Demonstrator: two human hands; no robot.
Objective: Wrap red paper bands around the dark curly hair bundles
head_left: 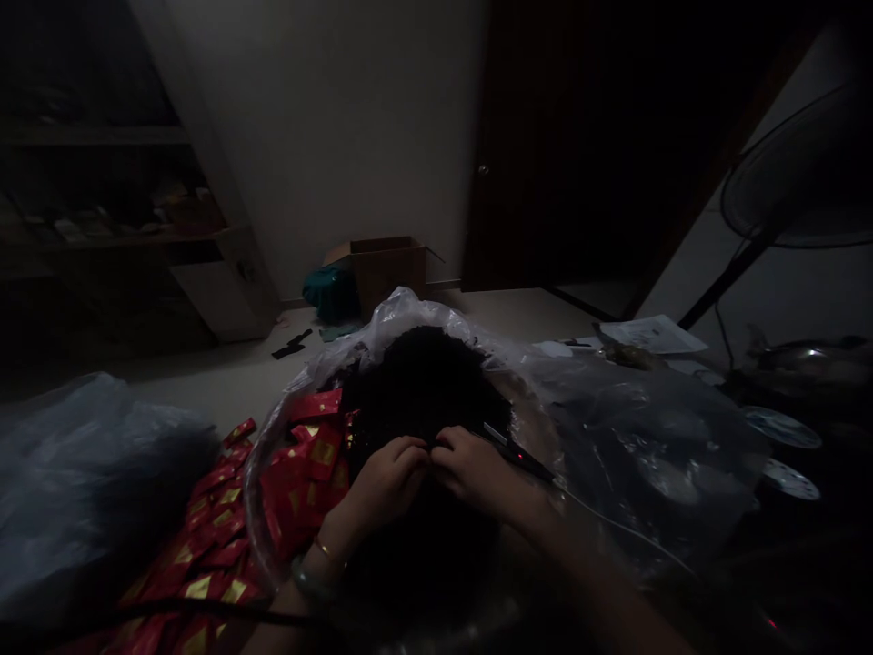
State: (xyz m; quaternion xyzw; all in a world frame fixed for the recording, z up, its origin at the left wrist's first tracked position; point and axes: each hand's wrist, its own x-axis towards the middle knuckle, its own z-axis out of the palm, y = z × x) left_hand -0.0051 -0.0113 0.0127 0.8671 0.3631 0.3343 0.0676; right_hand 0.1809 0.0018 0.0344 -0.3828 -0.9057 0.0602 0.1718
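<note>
Both hands meet fingertip to fingertip over a heap of black loose material, possibly tea leaves, in a round basket lined with clear plastic. My left hand has its fingers bent and closed; a bangle and a thin bracelet circle its wrist. My right hand is closed in a pinch against it. Whatever lies between the fingers is hidden in the dark. Red and gold packets fill the basket's left side. Close to my right hand rests a dark corded tool with a small red light.
More red packets are piled left of the basket, beside a large plastic bag. Another clear bag spreads out on the right, near small dishes. A cardboard box stands by the wall, and a fan at right.
</note>
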